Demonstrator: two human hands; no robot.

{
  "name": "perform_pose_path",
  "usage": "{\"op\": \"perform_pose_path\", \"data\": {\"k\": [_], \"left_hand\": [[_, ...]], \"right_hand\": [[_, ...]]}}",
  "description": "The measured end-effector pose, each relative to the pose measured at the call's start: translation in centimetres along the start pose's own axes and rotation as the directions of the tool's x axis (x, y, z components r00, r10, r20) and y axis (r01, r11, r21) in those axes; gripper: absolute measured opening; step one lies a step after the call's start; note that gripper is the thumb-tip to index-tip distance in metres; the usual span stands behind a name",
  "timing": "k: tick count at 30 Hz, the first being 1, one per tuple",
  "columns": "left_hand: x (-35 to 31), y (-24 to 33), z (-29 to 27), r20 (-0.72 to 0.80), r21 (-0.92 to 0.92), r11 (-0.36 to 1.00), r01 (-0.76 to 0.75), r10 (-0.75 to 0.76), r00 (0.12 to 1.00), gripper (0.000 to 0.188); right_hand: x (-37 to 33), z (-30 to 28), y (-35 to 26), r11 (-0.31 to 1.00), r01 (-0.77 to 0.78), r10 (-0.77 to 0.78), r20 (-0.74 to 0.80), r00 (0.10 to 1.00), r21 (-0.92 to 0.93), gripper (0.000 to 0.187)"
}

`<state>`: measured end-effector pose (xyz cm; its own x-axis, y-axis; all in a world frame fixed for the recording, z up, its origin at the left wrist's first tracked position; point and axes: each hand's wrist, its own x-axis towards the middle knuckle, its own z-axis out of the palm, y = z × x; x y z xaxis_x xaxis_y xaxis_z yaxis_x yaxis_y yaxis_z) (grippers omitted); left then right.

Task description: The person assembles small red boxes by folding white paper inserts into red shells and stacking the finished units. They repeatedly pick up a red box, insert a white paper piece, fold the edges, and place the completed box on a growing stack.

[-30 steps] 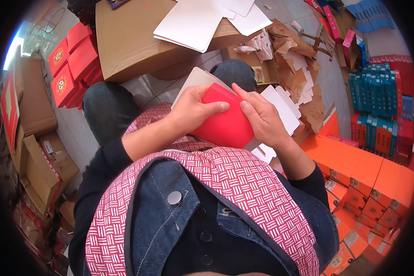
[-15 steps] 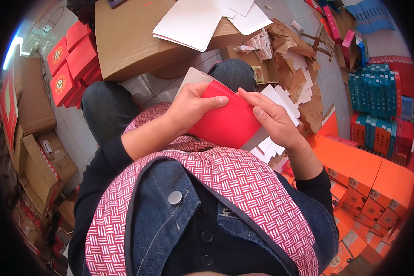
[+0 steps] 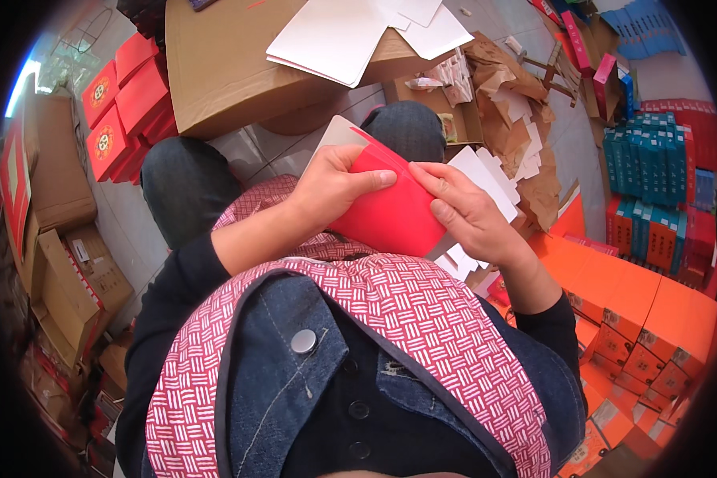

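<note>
Over my lap I hold a red sheet (image 3: 382,211) with a grey-white board (image 3: 338,134) showing past its far left edge. A narrow red strip stands or folds along the sheet's far edge. My left hand (image 3: 334,183) is closed on the left side, thumb flat on the red face and fingers hidden beneath. At the far right edge, my right hand (image 3: 470,211) presses the sheet with its fingers together, the thumb tucked below them. Part of a grey edge shows under the right hand.
Ahead stands a cardboard box (image 3: 215,72) with white sheets (image 3: 331,36) on top. Red boxes (image 3: 142,103) are stacked at the left. Orange boxes (image 3: 613,295) and teal boxes (image 3: 649,159) fill the right. Brown paper (image 3: 538,191) lies beyond my right hand.
My right hand has slid slightly left and down along the sheet's far edge, its fingers now closer to my left thumb. The left hand keeps its grip.
</note>
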<state>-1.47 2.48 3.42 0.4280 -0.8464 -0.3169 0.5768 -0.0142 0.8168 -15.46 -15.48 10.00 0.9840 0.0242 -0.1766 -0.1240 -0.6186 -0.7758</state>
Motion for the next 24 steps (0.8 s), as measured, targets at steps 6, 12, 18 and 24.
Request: {"op": "perform_pose_path", "data": {"k": [6, 12, 18, 24], "left_hand": [[0.5, 0.4, -0.3, -0.010, 0.001, 1.000, 0.015, -0.015, 1.000, 0.018], [0.4, 0.4, -0.1, -0.010, -0.001, 1.000, 0.020, -0.020, 1.000, 0.018], [0.4, 0.4, -0.2, 0.006, 0.002, 1.000, -0.009, 0.009, 1.000, 0.017], [0.4, 0.0, -0.3, -0.008, -0.003, 1.000, -0.025, 0.025, 1.000, 0.015]], "right_hand": [[0.0, -0.8, -0.6, 0.977, 0.005, -0.001, -0.020, 1.000, 0.213, 0.038], [-0.1, -0.3, -0.4, 0.972, -0.009, 0.008, 0.005, 1.000, 0.233, 0.038], [-0.2, 0.0, 0.4, 0.977, -0.005, 0.004, 0.004, 1.000, 0.214, 0.038], [0.1, 0.1, 0.1, 0.974, 0.010, -0.015, 0.021, 1.000, 0.227, 0.038]]}}
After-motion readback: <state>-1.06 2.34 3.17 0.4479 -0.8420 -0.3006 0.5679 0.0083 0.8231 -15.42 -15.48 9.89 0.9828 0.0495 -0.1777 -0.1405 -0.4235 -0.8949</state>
